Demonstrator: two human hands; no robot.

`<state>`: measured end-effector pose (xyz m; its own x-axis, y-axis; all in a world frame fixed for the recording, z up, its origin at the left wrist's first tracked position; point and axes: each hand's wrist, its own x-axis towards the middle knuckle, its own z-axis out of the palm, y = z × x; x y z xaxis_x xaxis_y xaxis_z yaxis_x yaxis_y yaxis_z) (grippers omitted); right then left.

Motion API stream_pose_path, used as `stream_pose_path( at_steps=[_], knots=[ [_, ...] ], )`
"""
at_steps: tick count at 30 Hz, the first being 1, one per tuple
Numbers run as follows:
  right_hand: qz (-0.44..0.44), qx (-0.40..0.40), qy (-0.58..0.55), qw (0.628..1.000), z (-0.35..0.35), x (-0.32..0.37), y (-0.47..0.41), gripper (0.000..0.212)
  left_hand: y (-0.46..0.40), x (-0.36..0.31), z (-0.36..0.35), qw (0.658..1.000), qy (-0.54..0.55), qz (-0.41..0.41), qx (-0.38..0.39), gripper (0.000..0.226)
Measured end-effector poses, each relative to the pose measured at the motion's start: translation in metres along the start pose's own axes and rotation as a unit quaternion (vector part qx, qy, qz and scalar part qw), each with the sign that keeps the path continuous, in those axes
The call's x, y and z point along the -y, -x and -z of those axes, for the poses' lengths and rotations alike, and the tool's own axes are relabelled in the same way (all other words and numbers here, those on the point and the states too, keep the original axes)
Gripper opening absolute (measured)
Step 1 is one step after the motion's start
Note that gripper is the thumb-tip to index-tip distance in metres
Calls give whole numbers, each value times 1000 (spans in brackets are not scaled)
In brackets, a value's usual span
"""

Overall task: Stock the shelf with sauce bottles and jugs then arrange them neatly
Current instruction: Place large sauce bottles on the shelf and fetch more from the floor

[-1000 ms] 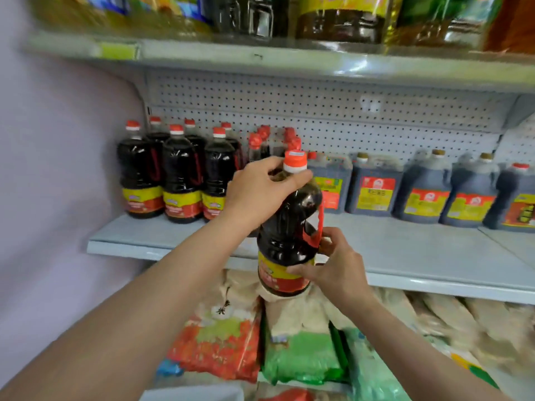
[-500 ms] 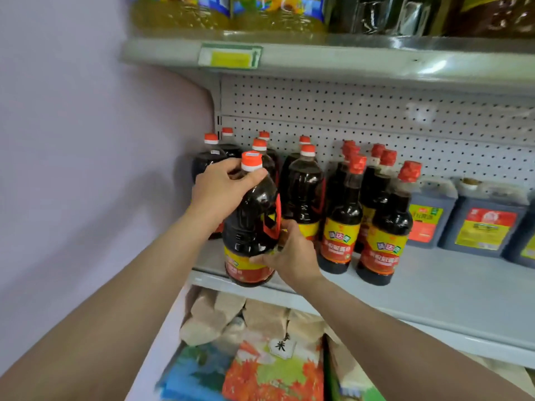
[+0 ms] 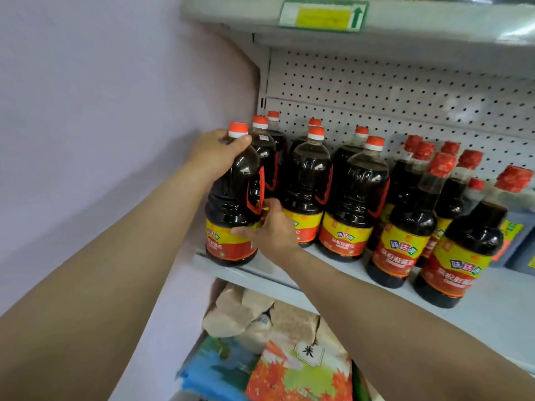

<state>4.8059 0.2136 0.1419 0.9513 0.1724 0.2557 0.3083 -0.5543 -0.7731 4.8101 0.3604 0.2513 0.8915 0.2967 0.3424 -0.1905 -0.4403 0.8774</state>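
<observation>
- Wall (image 3: 86, 111): plain lilac, fills the left half of the frame and meets the shelving at its left end. No side room left of the held bottle.
- Shelf (image 3: 492, 308): grey metal, runs from centre down to the right edge, pegboard back panel (image 3: 405, 91) behind. Bare strip along the front lip at lower right.
- Upper shelf (image 3: 434, 21): across the top, with a yellow price tag (image 3: 324, 14).
- Bagged goods (image 3: 289, 366): lower centre, under the shelf.
- Stocked bottles (image 3: 356, 198): dark sauce, orange caps, in rows at centre; slimmer red-capped bottles (image 3: 405, 227) to their right.
- Held bottle (image 3: 231, 204): upright, long axis vertical, cap up, label toward me. Base at the front left corner of the shelf, just at the edge; cannot tell whether it is fully seated.
- My left hand (image 3: 215, 153): wrapped around its neck and shoulder.
- My right hand (image 3: 270, 230): fingers curled onto its lower right side, thumb on the label.
</observation>
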Motion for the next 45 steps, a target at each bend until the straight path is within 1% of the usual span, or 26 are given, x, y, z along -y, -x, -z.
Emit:
stream_pose_path(
  at_steps=[4,8,15,18,21,25,27,31,37,42,45],
  knots=[
    [-4,-12,7,1000,-9,2,-8,85,-11,1,-1,999,41,22,20,39],
    [-5,-13,-2,1000,-11,1,-11,86,-12,2,-2,998,52,19,22,39],
    [-3,-13,-32,999,-12,-4,-4,85,1,6,-4,998,63,7,2,41],
    [-4,-15,-42,999,-13,-6,-2,84,8,18,-3,999,51,8,3,52],
    [-1,-15,-50,999,-13,-6,-1,84,19,29,1,999,46,3,20,63],
    [4,-15,-59,998,-15,-7,1,84,33,39,8,996,70,28,47,82],
    [4,-16,-63,998,-16,-8,1,84,39,43,9,996,68,36,54,88],
    [7,-16,-60,998,-18,-9,0,83,45,59,5,996,41,55,60,76],
    [6,-18,-65,998,-17,-11,-4,83,36,68,0,997,-29,58,35,78],
    [5,-25,-60,998,-21,-14,-10,83,33,68,-1,998,-35,46,33,68],
    [7,-31,-61,998,-23,-17,-16,83,30,69,-3,998,-29,42,30,68]
  ],
)
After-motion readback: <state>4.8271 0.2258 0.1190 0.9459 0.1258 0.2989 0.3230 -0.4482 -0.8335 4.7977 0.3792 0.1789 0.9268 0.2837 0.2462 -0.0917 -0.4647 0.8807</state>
